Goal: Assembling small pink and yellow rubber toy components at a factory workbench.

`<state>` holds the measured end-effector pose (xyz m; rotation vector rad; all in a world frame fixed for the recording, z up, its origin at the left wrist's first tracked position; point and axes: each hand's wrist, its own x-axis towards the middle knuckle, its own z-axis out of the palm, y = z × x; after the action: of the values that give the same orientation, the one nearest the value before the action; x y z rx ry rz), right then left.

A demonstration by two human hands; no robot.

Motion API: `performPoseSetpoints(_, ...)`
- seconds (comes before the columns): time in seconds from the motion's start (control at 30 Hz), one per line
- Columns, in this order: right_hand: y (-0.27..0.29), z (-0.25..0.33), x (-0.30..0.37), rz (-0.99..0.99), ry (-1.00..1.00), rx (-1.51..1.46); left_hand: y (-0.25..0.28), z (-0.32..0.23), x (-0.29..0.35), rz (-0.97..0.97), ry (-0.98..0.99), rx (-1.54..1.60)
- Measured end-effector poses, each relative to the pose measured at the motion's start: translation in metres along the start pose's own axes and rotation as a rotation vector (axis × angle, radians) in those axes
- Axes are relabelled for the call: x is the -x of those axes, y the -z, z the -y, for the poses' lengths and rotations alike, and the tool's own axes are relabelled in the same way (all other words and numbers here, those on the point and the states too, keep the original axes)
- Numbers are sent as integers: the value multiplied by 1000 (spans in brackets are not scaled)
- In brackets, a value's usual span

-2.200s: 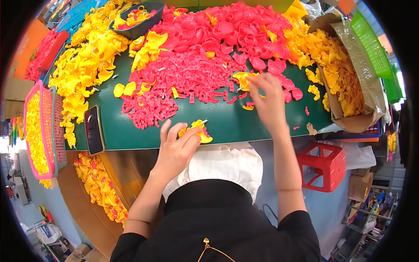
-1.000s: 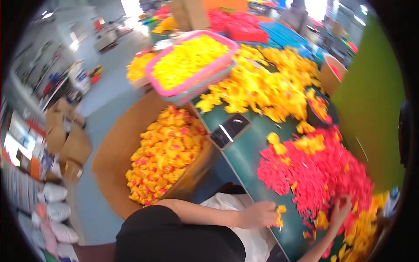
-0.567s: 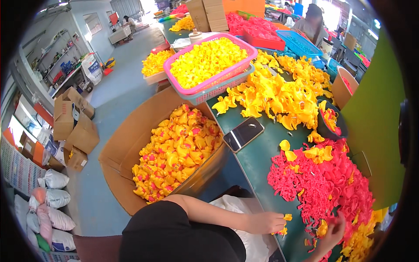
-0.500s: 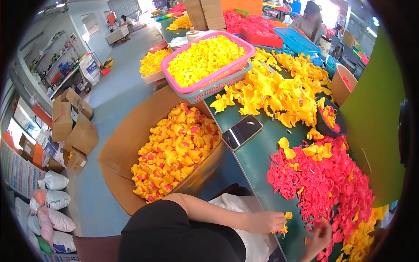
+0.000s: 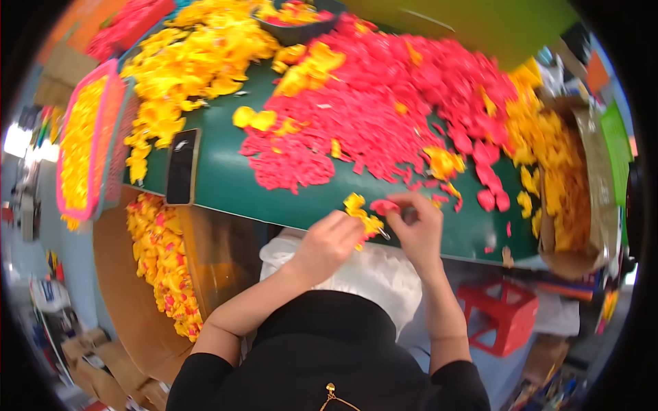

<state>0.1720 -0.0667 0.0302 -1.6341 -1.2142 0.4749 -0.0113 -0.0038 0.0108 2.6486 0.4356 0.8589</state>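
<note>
My left hand is closed on a small yellow plastic part at the table's near edge. A thin metal bit sticks out from that part toward the right. Pinched between the fingers of my right hand is a small pink plastic piece, right beside the yellow part. I cannot tell whether the two pieces touch. Beyond both hands spreads a heap of pink plastic pieces, with a few yellow ones among them.
A phone lies left on the green table. Yellow pieces are heaped behind it, near a pink basket. A large cardboard box of yellow-and-pink pieces stands lower left. Right are another carton and a red stool.
The view has swung to the right, so the table now lies straight ahead. My right hand has come close to the left, with the pink piece beside the yellow part.
</note>
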Motion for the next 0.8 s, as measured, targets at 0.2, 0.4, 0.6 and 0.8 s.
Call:
performPoseSetpoints(0.2, 1, 5, 6, -4, 62, 100, -6, -5, -8, -12, -12, -9)
performPoseSetpoints(0.4, -6, 2, 4, 51, 77, 173, -7, -10, -8, -9, -12, -32)
performPoseSetpoints(0.6, -7, 10, 0, 88, 104, 290, -10, -12, -8, -32, 49, -4)
performPoseSetpoints(0.8, -5, 8, -4, 153, 53, 251, -6, -10, -8, -25, 38, 26)
